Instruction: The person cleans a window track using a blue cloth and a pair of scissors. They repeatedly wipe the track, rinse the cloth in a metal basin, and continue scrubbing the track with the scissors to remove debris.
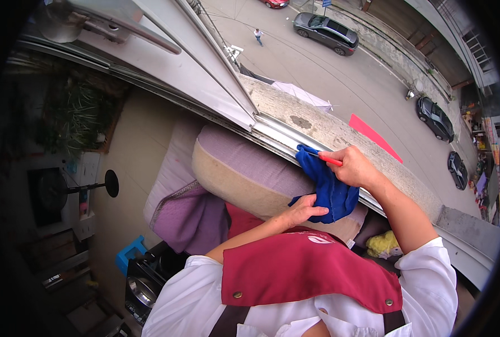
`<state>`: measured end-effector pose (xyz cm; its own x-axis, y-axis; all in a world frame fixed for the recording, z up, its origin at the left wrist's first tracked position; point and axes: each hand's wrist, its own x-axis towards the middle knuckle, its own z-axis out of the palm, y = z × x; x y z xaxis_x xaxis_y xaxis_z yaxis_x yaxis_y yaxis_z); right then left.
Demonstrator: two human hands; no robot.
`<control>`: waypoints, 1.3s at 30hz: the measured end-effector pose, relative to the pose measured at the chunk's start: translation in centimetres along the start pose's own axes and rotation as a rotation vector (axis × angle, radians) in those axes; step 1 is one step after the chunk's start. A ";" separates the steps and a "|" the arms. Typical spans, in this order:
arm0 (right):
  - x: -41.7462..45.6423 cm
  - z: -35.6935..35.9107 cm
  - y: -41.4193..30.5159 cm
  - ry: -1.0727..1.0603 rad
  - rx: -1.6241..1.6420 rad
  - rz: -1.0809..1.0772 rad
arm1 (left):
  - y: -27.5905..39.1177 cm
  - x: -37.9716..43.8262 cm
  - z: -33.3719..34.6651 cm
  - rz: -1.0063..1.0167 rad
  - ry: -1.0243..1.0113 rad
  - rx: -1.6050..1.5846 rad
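Note:
My right hand grips the red handle of a slim tool, possibly a screwdriver. Its thin shaft runs into the bunched top of a blue cloth, so the tip is hidden. That top end lies on the metal sliding-window track, and the rest of the cloth hangs down on the room side. Lower down, my left hand has the cloth's edge between thumb and fingers.
A padded sofa back sits against the sill inside, with a purple cover beside it. The window sash stands at the upper left. Beyond the concrete ledge, a street with cars lies far below.

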<state>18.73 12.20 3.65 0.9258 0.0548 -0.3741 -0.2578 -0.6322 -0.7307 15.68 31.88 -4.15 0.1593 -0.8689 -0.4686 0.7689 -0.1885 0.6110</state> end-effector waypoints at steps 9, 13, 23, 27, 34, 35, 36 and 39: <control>8.4 6.6 -4.8 0.220 -0.147 -0.271 | 3.8 -2.9 -3.6 0.241 0.350 -0.011; 4.0 4.3 -1.7 0.119 -0.130 -0.172 | 1.6 -2.2 -2.6 0.072 0.297 0.100; -3.1 2.4 0.9 0.230 0.094 -0.194 | 2.5 -1.9 1.7 0.340 0.165 0.569; -0.6 4.4 -0.3 0.267 0.096 -0.328 | 3.3 -3.6 0.7 0.372 0.199 0.657; 0.8 5.3 -2.0 0.270 -0.083 -0.202 | 2.5 -4.8 -0.3 0.351 0.307 0.596; 0.9 5.5 -2.5 0.265 -0.110 -0.168 | 2.4 -4.9 -0.4 0.344 0.310 0.628; 1.2 5.8 -2.9 0.277 -0.125 -0.167 | 2.4 -5.0 -0.5 0.339 0.309 0.664; 3.4 7.1 -4.9 0.276 -0.168 -0.141 | 2.5 -5.3 -0.9 0.358 0.374 0.547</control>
<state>21.16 20.95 1.93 0.9948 -0.0456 -0.0906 -0.0938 -0.7529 -0.6514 17.36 36.42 -0.73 0.6166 -0.7245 -0.3080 0.2293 -0.2090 0.9507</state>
